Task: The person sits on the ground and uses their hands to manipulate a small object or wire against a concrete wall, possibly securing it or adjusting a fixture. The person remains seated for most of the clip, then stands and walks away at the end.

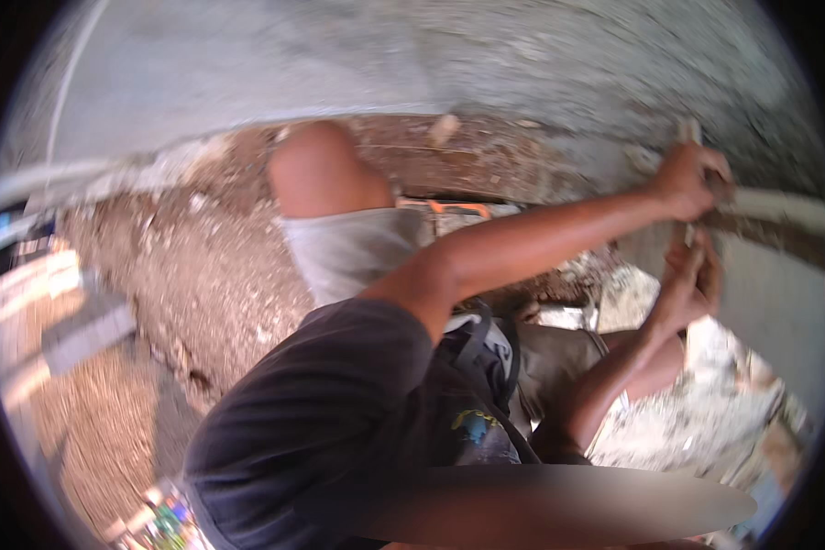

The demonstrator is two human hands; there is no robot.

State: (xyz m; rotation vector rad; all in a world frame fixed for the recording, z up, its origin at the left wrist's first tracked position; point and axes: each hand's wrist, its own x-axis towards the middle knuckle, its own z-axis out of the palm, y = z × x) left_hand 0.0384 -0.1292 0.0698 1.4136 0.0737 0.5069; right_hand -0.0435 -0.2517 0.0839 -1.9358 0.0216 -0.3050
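Both my hands are close together at the right, beside the grey wall point(541, 64). My left hand point(687, 183) is closed around a pale, narrow stick-like piece point(689, 131), whose end sticks out above the fist. Something dark and blurred shows at the outer side of this fist. Just below it, my right hand point(692, 280) has its fingers closed on a thin, pale end point(689, 236). Whether both hands hold one piece or two cannot be made out through the motion blur.
An orange-framed tool point(463, 209) lies on the ground beyond my left forearm. At far right, a pale bar point(784, 209) runs from the hands above a grey slab point(784, 307). Broken pale rubble point(669, 426) lies lower right; a grey block point(89, 332) sits at left.
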